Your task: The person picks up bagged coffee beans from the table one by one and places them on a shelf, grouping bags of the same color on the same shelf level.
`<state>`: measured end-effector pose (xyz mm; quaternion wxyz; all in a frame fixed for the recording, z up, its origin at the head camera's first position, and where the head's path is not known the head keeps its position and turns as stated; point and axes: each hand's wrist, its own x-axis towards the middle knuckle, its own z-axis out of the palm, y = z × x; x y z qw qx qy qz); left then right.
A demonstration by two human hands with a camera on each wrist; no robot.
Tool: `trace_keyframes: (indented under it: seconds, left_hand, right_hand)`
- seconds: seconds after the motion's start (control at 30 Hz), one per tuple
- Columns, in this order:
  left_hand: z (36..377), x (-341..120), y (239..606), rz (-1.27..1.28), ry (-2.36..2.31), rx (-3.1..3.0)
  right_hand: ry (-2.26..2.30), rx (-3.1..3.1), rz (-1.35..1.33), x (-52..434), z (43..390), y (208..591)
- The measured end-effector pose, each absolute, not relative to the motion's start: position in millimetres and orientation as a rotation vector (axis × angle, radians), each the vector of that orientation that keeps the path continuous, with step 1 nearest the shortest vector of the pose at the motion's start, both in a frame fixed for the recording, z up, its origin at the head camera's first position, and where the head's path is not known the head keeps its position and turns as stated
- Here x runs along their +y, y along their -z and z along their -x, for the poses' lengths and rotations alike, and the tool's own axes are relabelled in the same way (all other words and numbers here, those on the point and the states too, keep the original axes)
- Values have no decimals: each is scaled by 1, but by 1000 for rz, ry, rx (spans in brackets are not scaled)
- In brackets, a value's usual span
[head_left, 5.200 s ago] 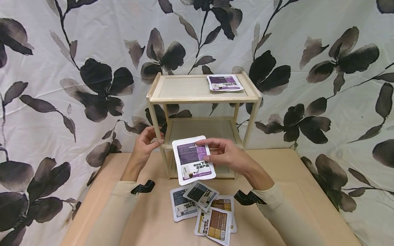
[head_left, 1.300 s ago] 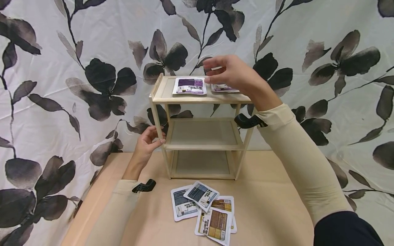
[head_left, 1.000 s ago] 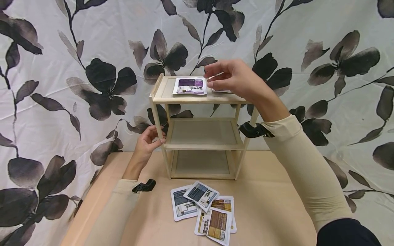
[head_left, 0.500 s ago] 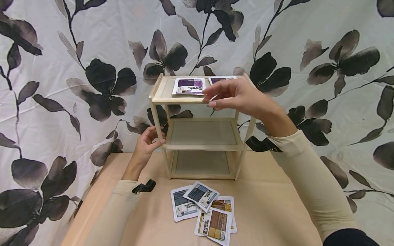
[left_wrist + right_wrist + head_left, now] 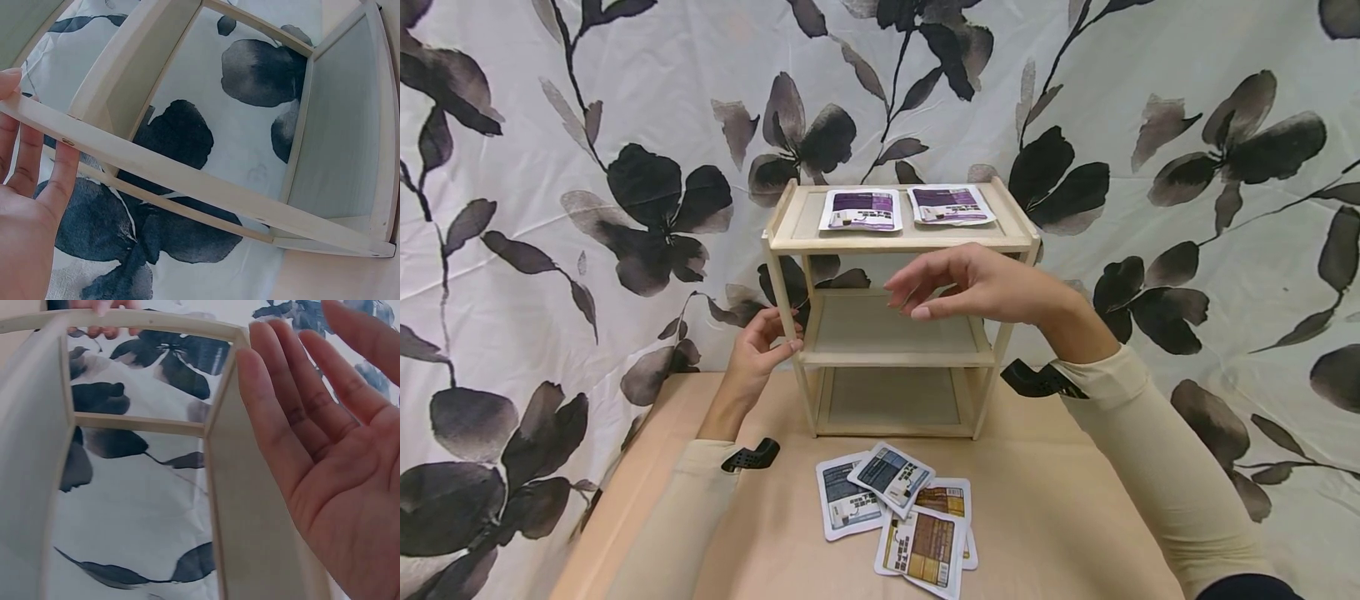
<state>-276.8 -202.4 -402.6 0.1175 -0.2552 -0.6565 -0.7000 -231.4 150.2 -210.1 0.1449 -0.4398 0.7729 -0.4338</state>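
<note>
Pale wood makes up the small shelf rack [image 5: 895, 333], which has three flat boards and thin square posts. It stands on a tan table [image 5: 1060, 500] in front of a white cloth [image 5: 550, 125] printed with big dark flowers.

Two flat, shiny purple packets [image 5: 861, 209] lie side by side on the top board, with a little gap between them. A low wooden rim runs round that board. The middle and bottom boards have room on them.

The person's left hand [image 5: 758, 350] holds the front left post with its fingers [image 5: 59, 181] laid along the wood. The right hand [image 5: 977, 287] hangs in the air in front of the rack, below the top board. Its fingers are loose and spread, and it holds nothing.

More flat square packets [image 5: 898, 508] lie in a messy pile on the table, near the front of the rack. Some overlap each other. They are grey, brown and yellow.
</note>
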Motion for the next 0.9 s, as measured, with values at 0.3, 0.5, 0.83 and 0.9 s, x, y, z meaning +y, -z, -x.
trace_keyframes:
  seconds: [0.3, 0.5, 0.83, 0.9]
  left_hand:
    - [277, -201, 401, 748, 2057, -1927]
    - [276, -201, 401, 742, 2069, -1915]
    - [277, -202, 403, 744, 2072, -1912]
    - [277, -202, 402, 748, 2069, -1912]
  right_hand:
    - [1186, 2175, 1243, 145, 236, 244]
    - [1177, 2085, 1238, 142, 239, 272]
    - [1165, 1998, 1168, 136, 242, 313]
    - [1165, 1979, 1146, 137, 242, 324]
